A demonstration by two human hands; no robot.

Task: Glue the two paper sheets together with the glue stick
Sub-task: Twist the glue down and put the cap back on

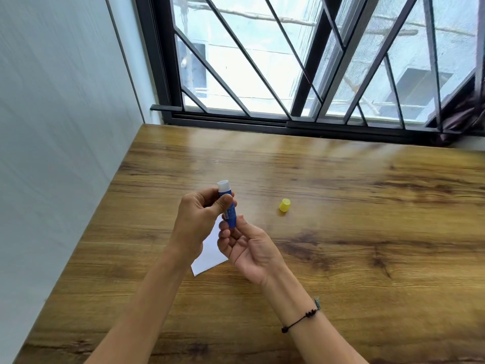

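A: Setting was a wood-grain laminate table (341, 206) under a barred window (288, 61).

B: Hands? A: Left hand (199, 219) was clamped on the barrel of the blue glue stick with white open tip (227, 199), held upright above the table. Right hand (249, 248) pinched its base, probably to twist.

B: Progress? A: Early. Small yellow plastic cap (284, 205) was off, lying just right of the hands. White paper sheets (210, 256) lay under the hands, mostly hidden; only white showed, count unclear. Gluing and pressing judged still to do.
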